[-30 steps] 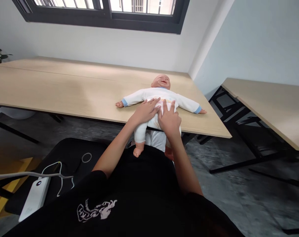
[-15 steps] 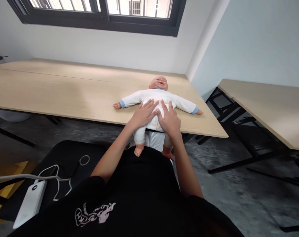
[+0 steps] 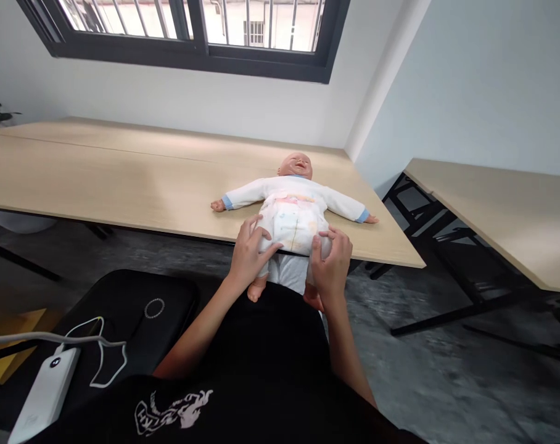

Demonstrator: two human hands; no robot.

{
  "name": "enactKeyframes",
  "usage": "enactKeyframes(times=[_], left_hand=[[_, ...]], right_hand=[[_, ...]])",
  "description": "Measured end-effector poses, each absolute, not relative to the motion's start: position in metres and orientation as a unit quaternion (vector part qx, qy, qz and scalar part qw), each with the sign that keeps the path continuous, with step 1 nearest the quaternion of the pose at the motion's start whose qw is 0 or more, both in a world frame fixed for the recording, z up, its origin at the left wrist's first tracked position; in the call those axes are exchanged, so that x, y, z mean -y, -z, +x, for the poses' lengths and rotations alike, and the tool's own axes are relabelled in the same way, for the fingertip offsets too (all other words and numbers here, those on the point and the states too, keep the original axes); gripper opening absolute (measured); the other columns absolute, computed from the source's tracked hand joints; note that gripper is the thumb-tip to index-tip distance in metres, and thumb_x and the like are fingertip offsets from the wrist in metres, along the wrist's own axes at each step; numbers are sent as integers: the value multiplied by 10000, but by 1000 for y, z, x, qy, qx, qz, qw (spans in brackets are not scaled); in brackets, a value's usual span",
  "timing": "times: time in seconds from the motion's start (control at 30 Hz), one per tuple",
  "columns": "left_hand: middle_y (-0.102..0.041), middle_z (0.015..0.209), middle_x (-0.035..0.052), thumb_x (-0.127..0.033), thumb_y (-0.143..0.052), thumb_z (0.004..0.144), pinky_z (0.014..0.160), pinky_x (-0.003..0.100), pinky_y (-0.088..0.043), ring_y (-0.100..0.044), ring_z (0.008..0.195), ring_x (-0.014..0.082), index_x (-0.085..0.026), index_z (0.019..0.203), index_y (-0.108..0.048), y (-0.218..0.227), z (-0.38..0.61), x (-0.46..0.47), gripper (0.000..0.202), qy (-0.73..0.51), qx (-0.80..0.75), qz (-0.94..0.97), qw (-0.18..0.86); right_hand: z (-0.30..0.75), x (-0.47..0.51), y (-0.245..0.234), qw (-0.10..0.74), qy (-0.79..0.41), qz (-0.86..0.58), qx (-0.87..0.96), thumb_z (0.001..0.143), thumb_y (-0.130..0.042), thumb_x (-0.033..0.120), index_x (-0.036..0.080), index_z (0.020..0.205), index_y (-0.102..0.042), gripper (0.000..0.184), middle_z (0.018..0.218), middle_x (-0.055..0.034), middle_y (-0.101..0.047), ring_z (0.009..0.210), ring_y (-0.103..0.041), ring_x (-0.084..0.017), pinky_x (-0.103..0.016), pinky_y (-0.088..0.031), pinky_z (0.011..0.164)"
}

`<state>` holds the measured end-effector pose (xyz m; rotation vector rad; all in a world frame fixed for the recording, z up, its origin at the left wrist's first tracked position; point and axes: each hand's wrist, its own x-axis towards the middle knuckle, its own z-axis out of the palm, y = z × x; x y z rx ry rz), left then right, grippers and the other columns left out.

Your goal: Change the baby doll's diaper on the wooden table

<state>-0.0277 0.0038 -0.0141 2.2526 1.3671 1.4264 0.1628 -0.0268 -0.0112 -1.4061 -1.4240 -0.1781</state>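
A baby doll [image 3: 298,168] lies on its back at the front edge of the wooden table [image 3: 123,179], arms spread wide, legs hanging over the edge. It wears a white top with blue cuffs and a white diaper [image 3: 293,225] with a coloured print on the front. My left hand [image 3: 251,251] is curled round the thigh on the left of the picture, thumb towards the crotch. Round the other thigh closes my right hand [image 3: 333,262], its thumb pointing up beside the diaper. Both of the doll's feet show below my hands, near my black shirt.
On a black chair [image 3: 123,314] at the lower left lie a white power bank [image 3: 46,391] with a cable and a beaded bracelet [image 3: 155,308]. A second table [image 3: 497,209] stands to the right. Behind the table is a wall with a barred window [image 3: 261,31].
Both hands have moved off the front of the diaper, down and outward to the doll's thighs. The diaper's printed front now shows. The view has tilted up slightly.
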Motion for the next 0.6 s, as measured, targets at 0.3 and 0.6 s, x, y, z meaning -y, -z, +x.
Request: enactKeyframes(times=[0.3, 0.6], left_hand=[[-420, 1514, 148, -339, -625, 952, 1192, 478, -420, -426, 1457, 275, -200, 994, -604, 16, -19, -1, 147, -492, -457, 738, 64], [-518, 1464, 116, -294, -633, 944, 1176, 489, -417, -453, 1394, 283, -190, 857, -656, 8, -21, -3, 138, -458, -460, 757, 74]], right_hand=[[146, 34, 23, 504, 119, -597, 612, 1030, -417, 341, 147, 1037, -638, 294, 1370, -174, -550, 1340, -461, -294, -512, -416, 1123], [149, 35, 28, 489, 139, -583, 634, 1008, -453, 297, 159, 969, -665, 257, 1430, -126, -538, 1359, -445, -306, -514, -423, 1121]])
